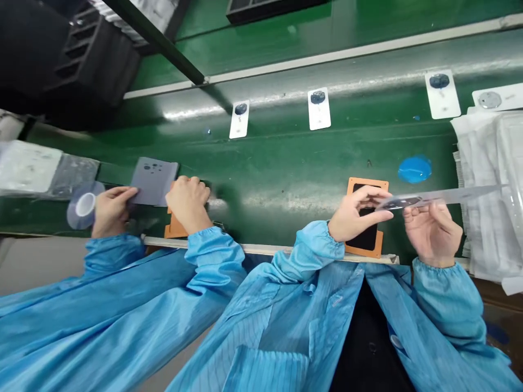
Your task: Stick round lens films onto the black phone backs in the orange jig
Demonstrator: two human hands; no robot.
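A thin, pale phone back panel (445,195) is held nearly edge-on, a dark camera area at its left end. My left hand (357,215) grips that end between thumb and fingers. Curled against the panel's underside near its middle, the fingers and thumb of my right hand (435,231) hold it too; the exact contact is partly hidden. Beneath my left hand lies an orange fixture (378,247) with a black pad, near the bench's front edge. Beyond the panel is a round blue patch (414,169) on the green surface.
White cards with dark round parts (319,109) lie along the green belt (269,169). At right are stacked clear trays and white wrapping (486,218). To my left, a co-worker's hands (188,198) are at a grey panel (153,182) and another orange fixture. A dark post (163,43) rises behind.
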